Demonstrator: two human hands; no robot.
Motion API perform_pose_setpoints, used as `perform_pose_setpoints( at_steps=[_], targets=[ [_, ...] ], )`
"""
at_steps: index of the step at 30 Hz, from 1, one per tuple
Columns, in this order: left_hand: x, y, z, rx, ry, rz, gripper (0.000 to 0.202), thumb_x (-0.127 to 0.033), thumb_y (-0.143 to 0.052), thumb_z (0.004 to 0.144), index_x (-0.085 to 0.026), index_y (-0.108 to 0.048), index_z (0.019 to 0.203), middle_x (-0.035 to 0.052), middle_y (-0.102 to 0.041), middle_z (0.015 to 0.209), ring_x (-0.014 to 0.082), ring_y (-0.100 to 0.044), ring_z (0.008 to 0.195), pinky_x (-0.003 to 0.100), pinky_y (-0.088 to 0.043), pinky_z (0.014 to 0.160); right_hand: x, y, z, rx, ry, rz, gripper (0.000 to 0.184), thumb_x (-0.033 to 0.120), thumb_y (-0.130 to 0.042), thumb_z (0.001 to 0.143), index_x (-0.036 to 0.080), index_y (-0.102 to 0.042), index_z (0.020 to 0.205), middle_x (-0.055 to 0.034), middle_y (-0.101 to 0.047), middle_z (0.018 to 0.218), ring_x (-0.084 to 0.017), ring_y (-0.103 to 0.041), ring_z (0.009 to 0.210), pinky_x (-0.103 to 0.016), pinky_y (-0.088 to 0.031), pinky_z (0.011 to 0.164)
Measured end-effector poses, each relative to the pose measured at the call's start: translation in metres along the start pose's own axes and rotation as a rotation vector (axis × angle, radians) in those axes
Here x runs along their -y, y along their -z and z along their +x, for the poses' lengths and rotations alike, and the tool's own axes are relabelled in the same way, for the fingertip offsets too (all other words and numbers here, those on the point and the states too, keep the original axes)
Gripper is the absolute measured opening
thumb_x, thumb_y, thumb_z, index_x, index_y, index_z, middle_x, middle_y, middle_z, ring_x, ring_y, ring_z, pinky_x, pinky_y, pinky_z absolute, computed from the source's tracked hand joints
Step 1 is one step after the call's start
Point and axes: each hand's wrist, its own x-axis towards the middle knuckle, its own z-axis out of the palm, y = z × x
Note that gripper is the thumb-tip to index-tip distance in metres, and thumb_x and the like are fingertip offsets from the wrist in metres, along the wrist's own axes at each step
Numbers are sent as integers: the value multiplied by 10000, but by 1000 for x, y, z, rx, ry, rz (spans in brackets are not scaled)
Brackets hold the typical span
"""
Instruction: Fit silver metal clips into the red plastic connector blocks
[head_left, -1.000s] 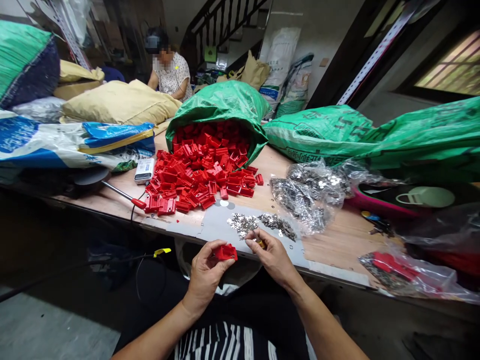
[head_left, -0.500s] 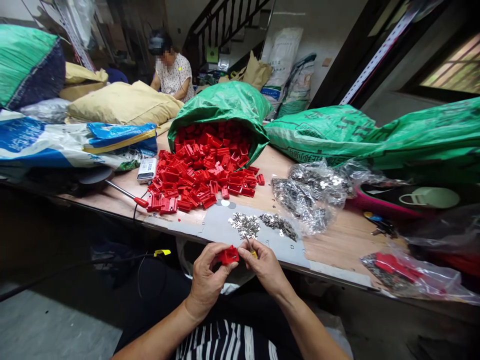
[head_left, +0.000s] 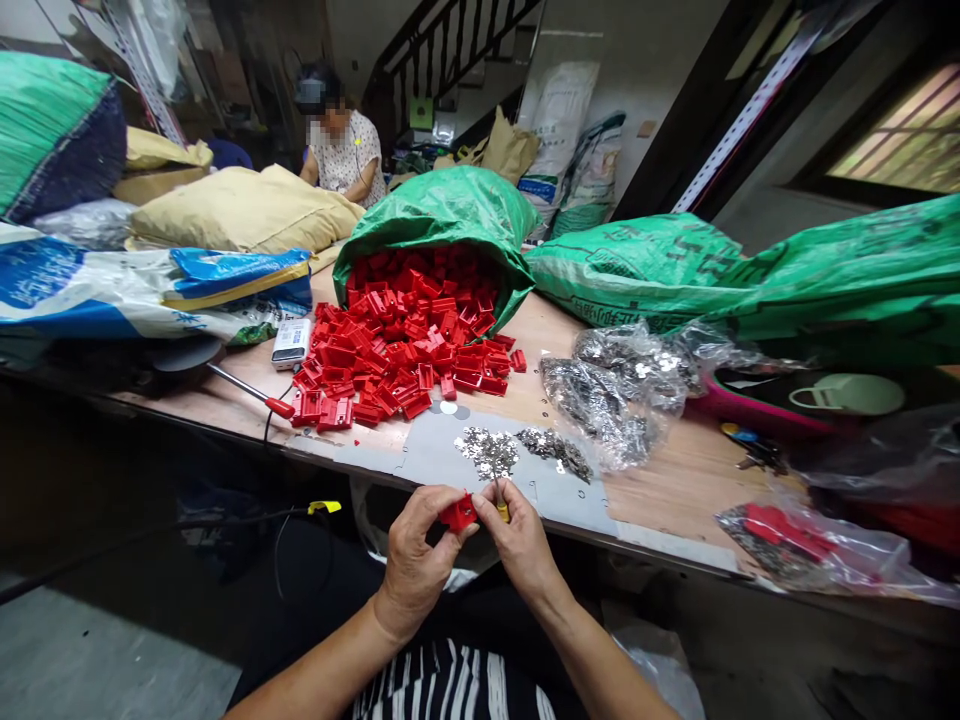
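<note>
My left hand (head_left: 416, 545) is closed around a small red plastic part (head_left: 459, 513), held between thumb and fingers just off the table's front edge. Close beside it, my right hand (head_left: 521, 535) has its thumb at the part's right side. The same hand grips a thin tool with a metal shaft and a yellow handle (head_left: 502, 513), which looks like a screwdriver. Just beyond the hands, a pile of small shiny metal pieces (head_left: 487, 452) lies on a grey sheet (head_left: 431, 455). A darker heap of metal pieces (head_left: 556, 452) sits to its right.
Red plastic parts (head_left: 390, 350) spill from a green sack (head_left: 450, 205). Clear bags of metal pieces (head_left: 607, 400) lie at right, near a pink basin (head_left: 720, 405). A red-handled tool (head_left: 279, 407) and a white device (head_left: 291, 343) lie left. A person (head_left: 345, 155) sits across the table.
The red part has turned slightly in my left hand. My right hand has shifted a little left, and its thumb lies further over the part's edge.
</note>
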Motion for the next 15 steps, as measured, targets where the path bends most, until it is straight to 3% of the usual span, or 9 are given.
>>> perform_pose_setpoints(
  at_steps=[12, 15],
  targets=[
    [5, 3, -1, 47, 2, -17, 333, -123, -671, 787, -232, -626, 1098, 54, -679, 981, 183, -642, 914, 317, -529, 820, 0, 3, 0, 80, -27, 61, 330, 462, -598, 797, 194, -434, 696, 45, -412, 663, -108, -366, 611, -232, -327, 563],
    [7, 3, -1, 39, 64, -45, 315, -158, -681, 786, -229, -632, 1089, 59, -683, 989, 190, -649, 919, 322, -536, 824, 4, 6, 2, 165, -94, 108, 355, 477, -630, 778, 194, -430, 698, 59, -396, 631, -88, -326, 552, -217, -280, 499]
  ],
)
